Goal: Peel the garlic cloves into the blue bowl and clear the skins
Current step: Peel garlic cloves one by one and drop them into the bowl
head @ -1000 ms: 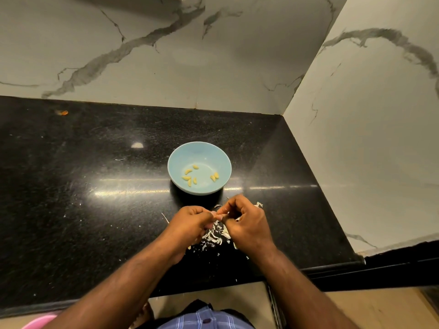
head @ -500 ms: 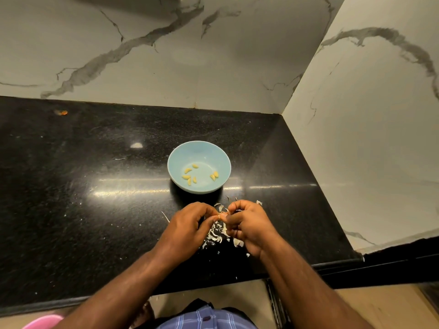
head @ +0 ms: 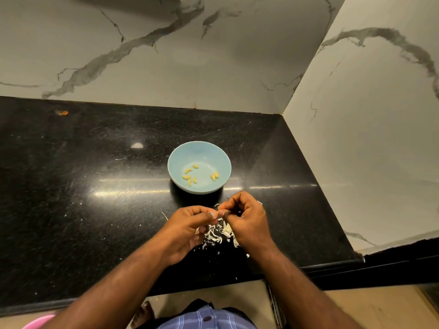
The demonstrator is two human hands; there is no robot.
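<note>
Pale-blue round ceramic bowl (head: 199, 150) sits on the polished black granite counter (head: 71, 198), with seven peeled yellow garlic cloves (head: 190, 178) inside. Just in front, the left hand (head: 187, 231) and right hand (head: 247, 222) meet fingertip to fingertip, pinching something too small to identify, above a heap of white papery skins (head: 217, 233).

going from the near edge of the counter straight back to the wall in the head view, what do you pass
Pile of garlic skins → left hand and right hand, fingertips meeting over the pile → blue bowl holding peeled garlic cloves → bare black counter → marble wall.
</note>
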